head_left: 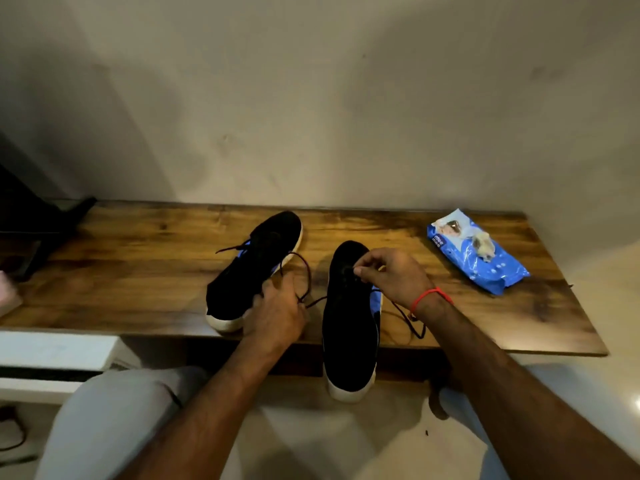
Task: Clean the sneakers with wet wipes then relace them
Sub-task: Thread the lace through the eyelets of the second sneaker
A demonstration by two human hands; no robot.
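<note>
Two black sneakers with white soles lie on a wooden table (138, 271). The left sneaker (249, 271) lies at an angle, toe to the back right. The right sneaker (349, 327) points away from me, and its heel hangs over the table's front edge. My right hand (391, 275) pinches the dark lace (405, 315) at the eyelets on top of the right sneaker. My left hand (277, 313) holds the other end of that lace between the two shoes, where it loops upward. A blue pack of wet wipes (481, 254) lies at the right.
Crumpled used wipes (481, 242) sit on top of the pack. A dark object (34, 230) stands at the table's left end. A white shelf (59, 355) is below on the left. The wall runs right behind the table. My knees are under the front edge.
</note>
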